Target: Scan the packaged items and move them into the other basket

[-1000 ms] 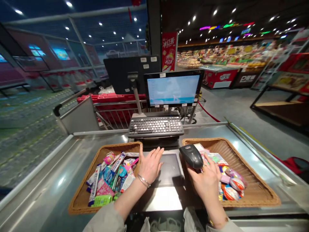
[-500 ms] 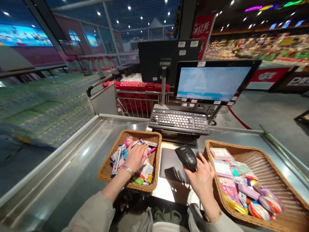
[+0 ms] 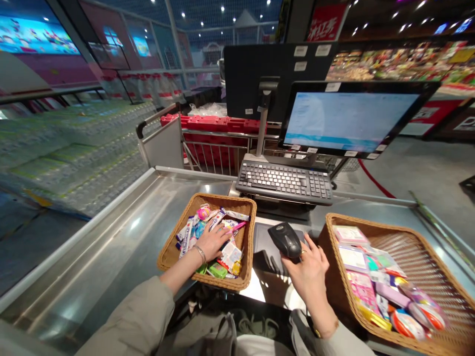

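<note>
My left hand (image 3: 214, 242), over the pad (image 3: 261, 240) a second ago, now lies spread on packets (image 3: 230, 254) in the nine-o'clock basket (image 3: 167, 257); my right hand (image 3: 309, 271) grips the scanner (image 3: 285, 239).

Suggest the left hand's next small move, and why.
The left hand rests open on colourful snack packets in the left woven wicker basket, the right hand holds the black handheld scanner; so probably pinch one packet and lift it.
</note>
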The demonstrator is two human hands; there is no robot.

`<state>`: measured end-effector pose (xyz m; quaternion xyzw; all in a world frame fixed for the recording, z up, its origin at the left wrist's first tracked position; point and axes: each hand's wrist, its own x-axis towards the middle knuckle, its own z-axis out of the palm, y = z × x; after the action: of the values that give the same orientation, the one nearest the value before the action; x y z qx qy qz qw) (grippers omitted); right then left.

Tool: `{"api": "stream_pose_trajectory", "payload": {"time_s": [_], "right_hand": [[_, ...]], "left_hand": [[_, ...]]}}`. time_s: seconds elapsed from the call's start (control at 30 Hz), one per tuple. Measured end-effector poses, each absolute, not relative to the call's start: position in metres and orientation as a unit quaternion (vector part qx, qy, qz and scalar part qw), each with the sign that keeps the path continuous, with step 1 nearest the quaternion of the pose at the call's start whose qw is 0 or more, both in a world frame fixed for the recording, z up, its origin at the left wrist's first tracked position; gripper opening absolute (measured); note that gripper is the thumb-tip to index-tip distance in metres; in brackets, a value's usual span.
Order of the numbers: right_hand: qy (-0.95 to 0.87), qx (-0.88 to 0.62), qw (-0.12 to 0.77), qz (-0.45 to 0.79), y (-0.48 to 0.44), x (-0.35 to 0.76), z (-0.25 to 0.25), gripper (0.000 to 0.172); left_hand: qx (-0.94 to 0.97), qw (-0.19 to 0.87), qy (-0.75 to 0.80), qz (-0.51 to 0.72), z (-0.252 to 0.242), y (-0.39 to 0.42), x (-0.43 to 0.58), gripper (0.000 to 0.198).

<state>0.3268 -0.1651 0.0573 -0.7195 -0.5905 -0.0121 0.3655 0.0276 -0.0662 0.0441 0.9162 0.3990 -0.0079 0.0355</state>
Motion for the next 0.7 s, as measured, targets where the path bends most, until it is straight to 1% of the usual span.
{"api": "stream_pose_trajectory", "payload": {"time_s": [0.1, 0.27, 0.53, 0.7], "right_hand": [[-0.583, -0.725, 0.365, -0.009, -0.164, 0.325, 0.057, 0.021], [-0.581, -0.725, 0.370, -0.019, -0.164, 0.324, 0.058, 0.021], [-0.578, -0.729, 0.366, -0.006, -0.166, 0.324, 0.061, 0.019], [-0.573, -0.736, 0.360, 0.005, -0.167, 0.328, 0.066, 0.023]], "left_hand": [[0.930, 0.042, 0.360, -0.058, 0.036, -0.063, 0.028, 0.081], [0.949, 0.055, 0.298, -0.087, 0.023, -0.061, 0.033, 0.087], [0.946, 0.084, 0.272, -0.157, 0.012, -0.058, 0.041, 0.079], [0.946, 0.082, 0.268, -0.165, 0.004, -0.056, 0.041, 0.081]]}}
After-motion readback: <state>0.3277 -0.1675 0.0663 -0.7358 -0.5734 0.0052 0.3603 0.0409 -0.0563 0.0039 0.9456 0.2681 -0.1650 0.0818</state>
